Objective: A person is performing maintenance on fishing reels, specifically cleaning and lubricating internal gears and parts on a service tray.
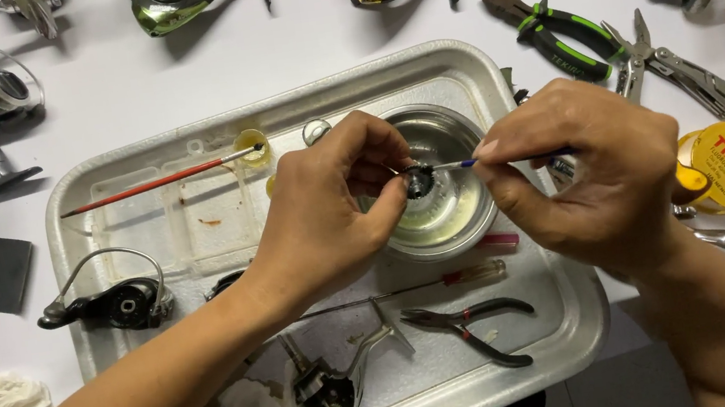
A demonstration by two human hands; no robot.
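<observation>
left hand [334, 198] w/ small part [419, 182]; right hand [587, 174] w/ brush [451, 165]

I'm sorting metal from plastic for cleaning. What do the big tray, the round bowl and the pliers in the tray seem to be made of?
The tray looks like brushed aluminium or steel: dull silver, soft reflections, rolled rim. The bowl seems polished metal, with bright mirror-like glints. The pliers look like dark metal; whether the handles are coated cannot be told.
</observation>
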